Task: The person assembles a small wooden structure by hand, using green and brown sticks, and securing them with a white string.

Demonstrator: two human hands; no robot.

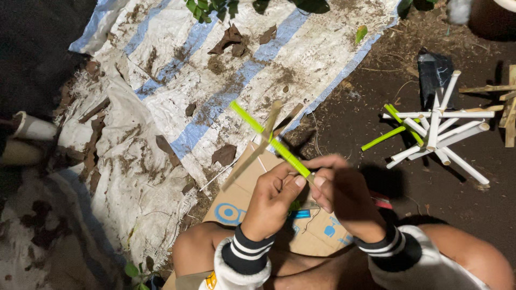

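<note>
Green straw pinched at its lower end by left hand and right hand, fingertips pressed together; running toward 10 o'clock over cardboard. White straw pile at 2 o'clock, well apart, on soil

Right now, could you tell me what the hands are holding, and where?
Both hands, left and right, pinch the lower end of a green straw.

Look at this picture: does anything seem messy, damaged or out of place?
Yes. The striped sheet is crumpled and strewn with soil and dead leaves. The white tubes lie in a crisscross heap on bare earth.
</note>
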